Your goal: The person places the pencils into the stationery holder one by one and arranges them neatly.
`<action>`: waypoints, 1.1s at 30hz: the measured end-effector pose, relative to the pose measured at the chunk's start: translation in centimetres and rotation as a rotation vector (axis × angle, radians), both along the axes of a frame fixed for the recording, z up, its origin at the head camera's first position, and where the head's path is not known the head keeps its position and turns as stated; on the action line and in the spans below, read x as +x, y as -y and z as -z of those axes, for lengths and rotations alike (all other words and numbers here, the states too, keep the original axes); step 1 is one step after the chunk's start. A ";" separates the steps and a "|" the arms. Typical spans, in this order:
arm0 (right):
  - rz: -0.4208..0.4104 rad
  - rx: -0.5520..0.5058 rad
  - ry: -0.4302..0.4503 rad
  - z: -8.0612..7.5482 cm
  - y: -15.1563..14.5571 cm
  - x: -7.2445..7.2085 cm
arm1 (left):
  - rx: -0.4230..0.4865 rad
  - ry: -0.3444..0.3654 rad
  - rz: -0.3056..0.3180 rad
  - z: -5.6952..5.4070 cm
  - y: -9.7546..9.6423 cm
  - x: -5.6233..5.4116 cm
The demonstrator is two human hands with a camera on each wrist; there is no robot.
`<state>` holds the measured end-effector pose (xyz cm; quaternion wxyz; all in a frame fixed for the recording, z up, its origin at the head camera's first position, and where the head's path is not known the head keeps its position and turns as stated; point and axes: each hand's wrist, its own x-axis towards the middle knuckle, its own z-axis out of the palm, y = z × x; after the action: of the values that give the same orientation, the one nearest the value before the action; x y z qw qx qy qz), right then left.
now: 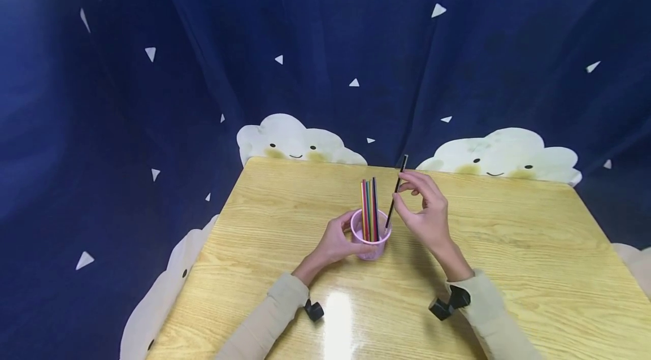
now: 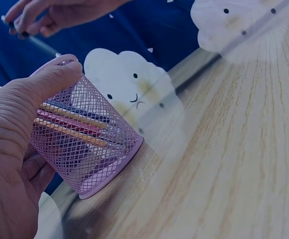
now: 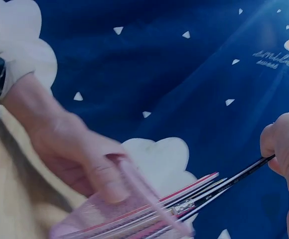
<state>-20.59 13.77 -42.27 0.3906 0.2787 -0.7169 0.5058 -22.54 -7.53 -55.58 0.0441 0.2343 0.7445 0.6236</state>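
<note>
A pink mesh pencil cup stands on the wooden table, several coloured pencils upright in it. My left hand holds the cup from the left side, its thumb near the rim. Between thumb and fingers, my right hand pinches a slim black pencil by its upper part. That pencil slants, and its lower end, with a silvery ferrule, is at the cup's right rim. Through the mesh, the lower parts of the coloured pencils show in the left wrist view.
The light wooden table reaches back to a dark blue curtain printed with white triangles and smiling clouds. Black wrist cameras are strapped at both cuffs. A bright glare lies on the table near its front.
</note>
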 end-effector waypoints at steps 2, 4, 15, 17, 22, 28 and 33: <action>0.009 0.024 0.020 1.0 0.3 -0.2 | -0.003 0.001 -0.001 -0.1 -0.1 0.0; 0.015 0.047 0.044 2.2 0.5 -0.5 | -0.004 0.004 0.001 -0.1 -0.1 0.1; -0.011 0.175 0.176 7.3 0.0 -2.1 | -0.017 -0.002 -0.004 -0.3 -0.3 0.1; -0.023 0.194 0.193 7.4 0.0 -2.0 | -0.015 -0.002 -0.001 -0.3 -0.3 0.2; -0.011 0.268 0.238 7.7 0.3 -1.4 | -0.011 0.005 0.012 -0.3 -0.4 0.3; -0.002 0.300 0.270 7.9 0.5 -0.9 | 0.003 0.015 0.020 0.0 -0.4 0.5; -0.022 0.315 0.292 7.9 0.4 -0.5 | 0.002 0.011 0.014 0.2 -0.1 0.6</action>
<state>-21.07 13.36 -50.19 0.2287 0.2679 -0.8331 0.4265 -21.91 -7.45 -55.80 0.0525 0.2362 0.7421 0.6251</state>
